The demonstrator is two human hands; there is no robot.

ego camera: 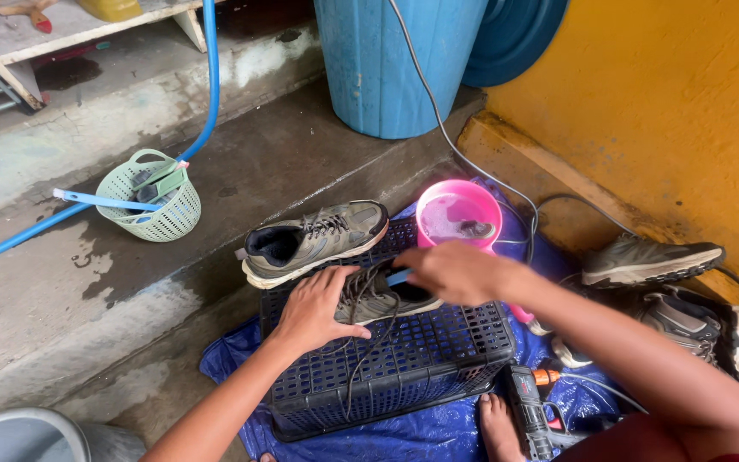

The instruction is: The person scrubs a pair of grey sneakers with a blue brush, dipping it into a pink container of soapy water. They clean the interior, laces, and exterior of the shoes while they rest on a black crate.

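Note:
A grey-green shoe (pixel 387 299) with loose laces lies on an upturned dark blue plastic crate (pixel 421 359). My left hand (pixel 318 310) presses on its heel end and holds it down. My right hand (pixel 455 272) is closed around a blue-handled brush (pixel 399 276) whose handle tip pokes out over the shoe. A second matching shoe (pixel 314 241) rests on the crate's far edge, opening toward the left. Just beyond my right hand stands a pink bowl (pixel 458 216) of cloudy water.
A blue tarp (pixel 438 432) lies under the crate. More shoes (pixel 650 261) lie at the right by a yellow wall. A blue barrel (pixel 395 64), a green basket (pixel 151 197), a blue hose (pixel 209 85), grey cables, a power drill (pixel 530 415) and my bare foot (pixel 498 428) surround the spot.

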